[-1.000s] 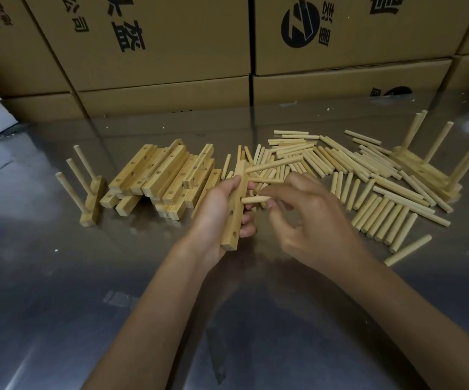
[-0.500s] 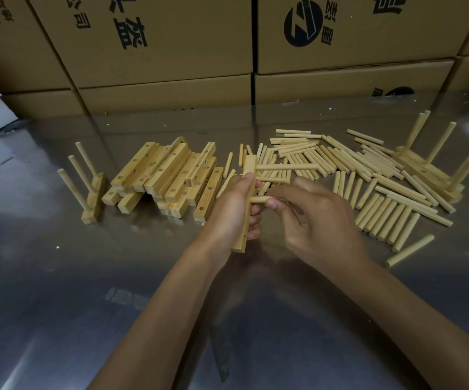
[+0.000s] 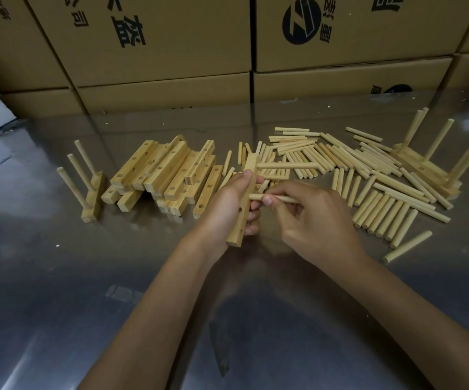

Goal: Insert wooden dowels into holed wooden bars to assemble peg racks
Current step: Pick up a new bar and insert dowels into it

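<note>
Left hand (image 3: pixel 225 209) grips a holed bar (image 3: pixel 243 204), right hand (image 3: pixel 315 220) pinches a dowel (image 3: pixel 272 197); loose dowels (image 3: pixel 368 175) lie behind.

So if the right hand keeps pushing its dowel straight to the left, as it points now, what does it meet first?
Most likely the wooden bar that the left hand grips: the dowel held by the right hand has its tip at the bar's side. Whether it lines up with a hole cannot be told.
</note>
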`<control>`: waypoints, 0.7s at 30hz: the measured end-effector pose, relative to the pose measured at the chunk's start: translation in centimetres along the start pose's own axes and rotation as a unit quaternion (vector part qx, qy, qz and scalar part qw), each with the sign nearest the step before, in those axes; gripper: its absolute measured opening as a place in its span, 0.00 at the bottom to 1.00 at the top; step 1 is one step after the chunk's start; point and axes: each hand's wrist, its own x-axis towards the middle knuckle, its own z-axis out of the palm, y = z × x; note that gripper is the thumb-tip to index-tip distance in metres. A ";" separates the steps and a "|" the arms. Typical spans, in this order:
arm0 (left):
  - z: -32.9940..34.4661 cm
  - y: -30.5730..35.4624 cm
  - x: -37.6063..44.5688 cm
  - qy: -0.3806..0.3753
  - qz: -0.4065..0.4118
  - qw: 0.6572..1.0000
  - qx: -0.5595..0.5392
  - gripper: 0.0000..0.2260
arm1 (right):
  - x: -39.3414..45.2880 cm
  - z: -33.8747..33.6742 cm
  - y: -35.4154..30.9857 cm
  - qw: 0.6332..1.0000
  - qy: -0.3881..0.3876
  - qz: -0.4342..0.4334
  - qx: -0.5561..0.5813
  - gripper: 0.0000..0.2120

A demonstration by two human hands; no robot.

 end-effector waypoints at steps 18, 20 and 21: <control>-3.0 0.2 1.5 0.148 -0.041 0.977 -0.151 0.14 | 0.9 -0.9 3.9 0.943 -0.155 0.103 -0.277 0.10; -3.2 0.3 1.4 0.149 -0.040 0.976 -0.153 0.14 | 0.7 -0.5 3.3 0.954 -0.139 0.102 -0.247 0.07; -3.2 0.3 1.4 0.151 -0.040 0.976 -0.153 0.14 | 0.7 -0.4 3.1 0.958 -0.128 0.109 -0.231 0.06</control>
